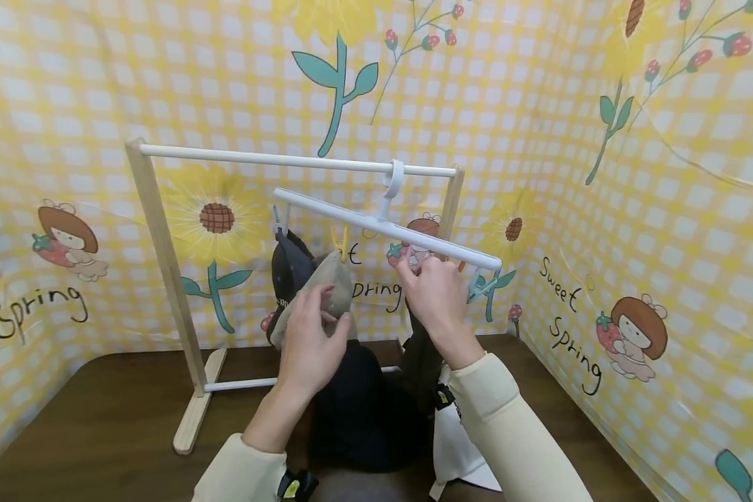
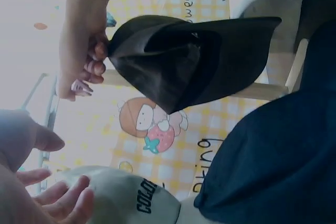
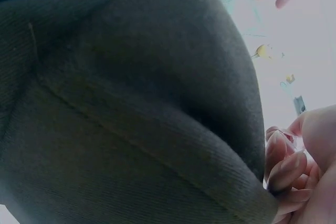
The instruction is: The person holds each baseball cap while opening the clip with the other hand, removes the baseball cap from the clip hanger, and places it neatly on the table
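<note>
A white clip hanger [image 1: 376, 224] hangs tilted from the rack's top rail, its right end lower. Below its right half, my right hand [image 1: 438, 298] pinches the crown top of a dark cap [image 2: 178, 61], whose brim points down. A small pinkish piece [image 2: 81, 87], perhaps a clip, shows at the right fingers. My left hand [image 1: 314, 341], fingers loosely spread, is in front of a beige cap [image 1: 334, 279] hanging from a yellow clip [image 1: 340, 242]; whether it touches the cap I cannot tell. Behind that hangs a dark grey cap [image 1: 291, 267].
The wooden rack [image 1: 166, 265] stands on a brown table [image 1: 100, 404]. A blue clip [image 1: 482, 284] dangles at the hanger's right end. Nearer me are a navy-black cap [image 1: 358, 404] and a white cap [image 1: 457, 446]. Patterned yellow cloth [image 1: 684, 230] surrounds the table.
</note>
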The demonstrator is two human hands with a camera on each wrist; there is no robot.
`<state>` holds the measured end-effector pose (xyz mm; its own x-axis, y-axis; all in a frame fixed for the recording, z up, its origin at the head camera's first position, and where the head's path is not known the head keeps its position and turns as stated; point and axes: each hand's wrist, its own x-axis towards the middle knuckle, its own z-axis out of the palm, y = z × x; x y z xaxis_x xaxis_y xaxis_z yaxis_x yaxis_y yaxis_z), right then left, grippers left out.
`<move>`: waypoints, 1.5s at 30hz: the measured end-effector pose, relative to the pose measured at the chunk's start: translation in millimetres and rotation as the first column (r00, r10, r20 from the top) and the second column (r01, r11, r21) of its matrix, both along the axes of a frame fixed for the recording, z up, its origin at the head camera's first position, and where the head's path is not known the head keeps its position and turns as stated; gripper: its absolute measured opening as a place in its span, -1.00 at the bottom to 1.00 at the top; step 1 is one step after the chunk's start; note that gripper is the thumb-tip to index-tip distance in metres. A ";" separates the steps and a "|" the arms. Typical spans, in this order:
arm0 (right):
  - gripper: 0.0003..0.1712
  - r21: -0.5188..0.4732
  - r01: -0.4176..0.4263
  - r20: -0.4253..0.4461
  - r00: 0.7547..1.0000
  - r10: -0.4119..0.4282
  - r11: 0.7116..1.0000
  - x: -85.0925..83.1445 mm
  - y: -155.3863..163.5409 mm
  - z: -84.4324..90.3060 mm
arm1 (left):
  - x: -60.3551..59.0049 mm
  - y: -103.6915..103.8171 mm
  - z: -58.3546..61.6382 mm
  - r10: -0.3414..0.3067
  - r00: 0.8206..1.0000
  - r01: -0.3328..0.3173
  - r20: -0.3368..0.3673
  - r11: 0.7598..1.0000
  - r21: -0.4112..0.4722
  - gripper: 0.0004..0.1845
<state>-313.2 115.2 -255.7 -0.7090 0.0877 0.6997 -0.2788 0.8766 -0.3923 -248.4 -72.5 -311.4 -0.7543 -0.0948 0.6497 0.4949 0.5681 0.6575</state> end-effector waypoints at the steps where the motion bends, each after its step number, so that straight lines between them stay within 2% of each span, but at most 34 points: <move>1: -0.28 -0.003 0.000 0.002 1.000 0.000 1.000 -0.2 0.4 0.1 | -0.5 -1.8 0.3 0.017 1.000 -0.017 -0.005 1.000 0.009 -0.44; 4: -0.30 0.001 -0.006 0.003 1.000 0.006 1.000 -0.8 1.9 0.6 | -1.4 -8.2 1.9 0.057 0.998 -0.057 0.012 0.998 0.025 -0.32; 7: -0.30 0.010 -0.011 -0.002 1.000 0.011 1.000 -1.7 3.0 1.4 | -2.8 -14.1 3.6 0.093 0.993 -0.093 0.073 0.996 0.003 -0.25; 11: -0.30 0.019 0.006 -0.010 1.000 -0.006 1.000 -2.4 3.9 2.2 | -5.2 -19.0 4.5 0.128 0.982 -0.120 0.142 0.991 -0.064 -0.33; 14: -0.30 0.021 0.012 -0.009 1.000 -0.012 1.000 -2.6 4.1 2.2 | -6.2 -20.9 3.5 0.140 0.976 -0.125 0.164 0.987 -0.098 -0.41; 18: -0.30 0.029 0.010 -0.009 1.000 -0.010 1.000 -2.7 4.0 1.1 | -6.2 -22.1 0.5 0.146 0.976 -0.126 0.162 0.984 -0.128 -0.53; 24: -0.32 0.062 0.024 0.002 1.000 -0.024 0.998 -1.6 2.7 -2.8 | -1.6 -21.6 -3.2 0.093 0.984 -0.072 0.150 0.988 -0.140 -0.72; 31: -0.34 0.086 -0.029 -0.051 0.998 0.033 0.996 2.1 0.4 -3.4 | 0.2 -20.2 -8.1 0.089 0.976 -0.062 0.197 0.988 -0.140 -0.72; 38: -0.47 0.077 -0.077 -0.117 0.989 0.085 0.994 2.2 0.5 -4.8 | -0.3 -20.3 -10.7 0.097 0.974 -0.068 0.205 0.987 -0.143 -0.71; 45: -0.64 0.138 -0.169 -0.089 0.979 0.182 0.976 3.2 -5.9 -1.6 | 2.6 -16.6 -9.8 0.089 0.979 -0.062 0.183 0.987 -0.150 -0.76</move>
<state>-310.0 109.2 -257.3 -0.6309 -0.1271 0.7653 -0.4646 0.8519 -0.2416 -245.8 -89.1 -321.2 -0.8586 -0.0733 0.5075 0.3217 0.6937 0.6445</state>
